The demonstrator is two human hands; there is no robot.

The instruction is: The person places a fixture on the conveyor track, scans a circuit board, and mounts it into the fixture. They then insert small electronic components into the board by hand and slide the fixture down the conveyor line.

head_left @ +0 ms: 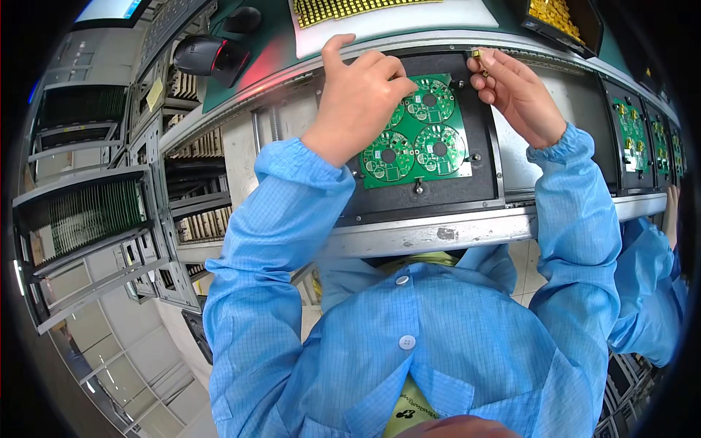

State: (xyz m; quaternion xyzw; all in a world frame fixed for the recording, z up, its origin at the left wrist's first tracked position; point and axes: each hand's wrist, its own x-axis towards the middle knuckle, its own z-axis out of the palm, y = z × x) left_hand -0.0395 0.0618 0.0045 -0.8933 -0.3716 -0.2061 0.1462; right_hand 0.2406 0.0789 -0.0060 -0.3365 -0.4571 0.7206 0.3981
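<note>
A green circuit board (418, 181) with several round sections sits in a black carrier frame (453, 191) on the rail in front of me. My left hand (365, 91) is over the board's upper left part, thumb and forefinger drawn together at its surface and little finger stretched out. Whatever lies between those fingertips is hidden. Just beyond the carrier's upper right corner, my right hand (517, 91) pinches a small yellow component (477, 53) between thumb and fingers, raised above the rail.
A white foam pad (409, 27) carries rows of yellow parts (343, 10) at the back. Yellow pieces fill a black bin (558, 22) at upper right. More boards (632, 135) stand along the rail, near another person's blue sleeve (646, 292). A black mouse (201, 55) lies upper left.
</note>
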